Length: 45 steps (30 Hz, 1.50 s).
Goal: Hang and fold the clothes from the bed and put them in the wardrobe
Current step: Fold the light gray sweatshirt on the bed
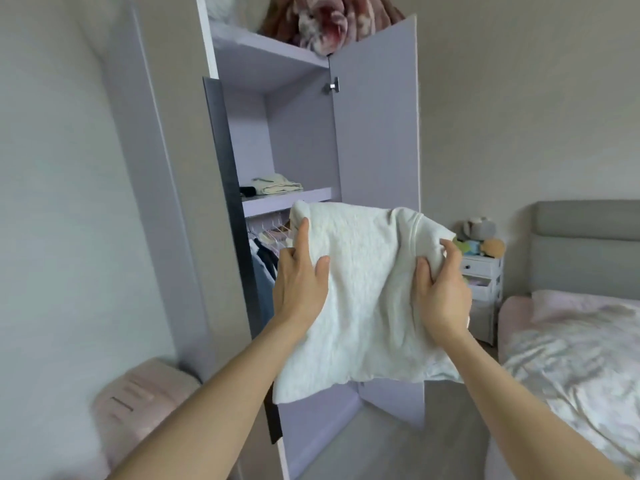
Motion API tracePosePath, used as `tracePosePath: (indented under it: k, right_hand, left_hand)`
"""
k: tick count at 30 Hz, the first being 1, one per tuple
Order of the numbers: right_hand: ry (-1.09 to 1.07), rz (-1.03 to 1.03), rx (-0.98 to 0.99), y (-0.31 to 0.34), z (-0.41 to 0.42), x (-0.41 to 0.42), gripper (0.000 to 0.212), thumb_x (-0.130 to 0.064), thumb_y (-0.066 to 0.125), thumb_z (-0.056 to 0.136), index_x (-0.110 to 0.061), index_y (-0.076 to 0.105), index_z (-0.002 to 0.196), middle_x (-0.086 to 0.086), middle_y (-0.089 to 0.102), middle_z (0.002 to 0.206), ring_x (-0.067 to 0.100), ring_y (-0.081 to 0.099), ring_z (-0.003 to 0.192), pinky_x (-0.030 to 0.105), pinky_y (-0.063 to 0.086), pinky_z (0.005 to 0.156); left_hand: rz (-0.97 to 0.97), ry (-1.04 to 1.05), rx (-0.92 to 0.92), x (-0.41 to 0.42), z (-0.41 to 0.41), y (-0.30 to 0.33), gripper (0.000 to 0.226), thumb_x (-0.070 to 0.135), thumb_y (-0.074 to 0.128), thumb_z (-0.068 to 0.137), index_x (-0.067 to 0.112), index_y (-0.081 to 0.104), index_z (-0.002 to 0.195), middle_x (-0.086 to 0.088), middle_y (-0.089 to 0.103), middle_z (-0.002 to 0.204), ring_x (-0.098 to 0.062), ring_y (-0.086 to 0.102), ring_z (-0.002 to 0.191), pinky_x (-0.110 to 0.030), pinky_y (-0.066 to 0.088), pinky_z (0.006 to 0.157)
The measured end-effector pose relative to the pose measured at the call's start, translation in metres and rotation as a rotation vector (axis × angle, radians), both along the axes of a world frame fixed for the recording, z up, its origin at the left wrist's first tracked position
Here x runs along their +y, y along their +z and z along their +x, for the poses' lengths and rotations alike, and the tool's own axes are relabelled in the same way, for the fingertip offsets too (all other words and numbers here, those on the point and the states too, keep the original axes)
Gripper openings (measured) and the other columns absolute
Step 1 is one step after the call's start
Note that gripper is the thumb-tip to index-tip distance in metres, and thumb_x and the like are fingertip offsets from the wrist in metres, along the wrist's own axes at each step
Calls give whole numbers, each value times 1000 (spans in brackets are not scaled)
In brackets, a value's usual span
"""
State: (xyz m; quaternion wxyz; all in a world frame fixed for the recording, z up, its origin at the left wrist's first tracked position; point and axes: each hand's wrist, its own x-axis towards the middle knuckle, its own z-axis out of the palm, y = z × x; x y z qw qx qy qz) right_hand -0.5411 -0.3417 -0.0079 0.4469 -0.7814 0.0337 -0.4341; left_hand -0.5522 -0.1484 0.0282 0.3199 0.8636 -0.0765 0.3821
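A folded white garment (367, 289) is held up in front of the open lilac wardrobe (301, 133). My left hand (301, 282) holds its left edge, fingers underneath and thumb on top. On its right side my right hand (443, 292) grips the fabric with thumb and fingers curled round the fold. The garment's lower edge hangs loose. Behind it, a wardrobe shelf (287, 200) carries a folded cream garment (277, 183) and a small dark item (247, 191). Below that shelf, clothes hang on hangers (266, 244).
The wardrobe's right door (377, 116) stands open toward me; the dark left door edge (228, 202) is beside my left arm. A floral blanket (325, 22) fills the top shelf. The bed (571, 341) lies to the right, a white nightstand (483, 271) with soft toys beyond it. A pink appliance (138, 403) stands low left.
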Motion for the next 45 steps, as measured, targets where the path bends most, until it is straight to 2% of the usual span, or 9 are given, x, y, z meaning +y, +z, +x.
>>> tracePosePath:
  k: [6, 9, 16, 20, 26, 30, 35, 39, 45]
  right_hand:
    - [-82, -12, -63, 18, 59, 26, 38, -35, 38, 97, -24, 32, 133, 4, 60, 113, 32, 59, 81, 36, 39, 69]
    - [-126, -15, -75, 18, 88, 33, 37, -35, 37, 97, -25, 33, 132, 2, 63, 101, 24, 52, 69, 34, 37, 66]
    - [-88, 21, -159, 39, 205, 28, 41, -35, 37, 97, -24, 31, 137, -8, 57, 103, 18, 51, 70, 32, 37, 68]
    - [-16, -8, -156, 72, 311, 13, 41, -36, 33, 98, -25, 29, 138, -3, 56, 128, 31, 60, 95, 36, 38, 77]
    - [126, -72, -260, 143, 460, 11, 42, -38, 31, 98, -28, 27, 138, -11, 57, 117, 28, 61, 93, 34, 38, 78]
    - [171, -151, -352, 191, 538, 33, 41, -34, 31, 98, -26, 27, 139, -4, 54, 129, 30, 60, 95, 36, 38, 79]
    - [186, -256, -494, 234, 633, 74, 37, -29, 31, 99, -22, 30, 136, 1, 54, 123, 30, 58, 85, 32, 31, 70]
    - [212, -277, -563, 259, 715, 120, 35, -28, 31, 99, -24, 30, 134, 5, 57, 115, 31, 57, 84, 34, 34, 72]
    - [213, -350, -615, 301, 842, 192, 38, -29, 32, 100, -24, 30, 138, 5, 53, 127, 31, 57, 96, 36, 34, 77]
  left_hand:
    - [-132, -97, -14, 21, 61, 6, 77, 42, 52, 90, 43, -2, 146, -9, 39, 127, -25, 43, 117, -33, 37, 89]
    - [-166, -84, -64, 18, 92, 1, 78, 40, 54, 90, 41, 0, 147, -9, 39, 125, -24, 42, 115, -29, 33, 85]
    - [-149, 51, -193, 3, 207, 35, 73, 30, 53, 93, 38, 4, 147, -13, 46, 114, -27, 47, 107, -35, 38, 85]
    - [-216, 50, -234, -6, 307, 60, 72, 24, 52, 94, 42, 5, 146, -11, 46, 112, -28, 48, 106, -31, 37, 81]
    - [-332, -58, -346, 9, 451, 113, 68, 18, 48, 97, 39, 7, 147, -3, 36, 140, -8, 35, 121, -20, 23, 92]
    - [-350, -64, -399, 38, 517, 146, 67, 12, 44, 98, 33, 5, 149, 3, 31, 140, 15, 26, 101, -8, 20, 88]
    - [-427, -105, -412, 87, 600, 176, 67, 13, 41, 99, 37, 2, 148, 12, 28, 127, -2, 32, 113, -22, 28, 96]
    - [-420, -96, -433, 142, 673, 199, 68, 14, 42, 99, 37, 1, 148, 1, 31, 141, -13, 37, 124, -32, 33, 103]
    - [-404, -65, -375, 222, 787, 234, 69, 13, 40, 99, 36, -2, 147, -7, 33, 142, -23, 40, 126, -43, 36, 107]
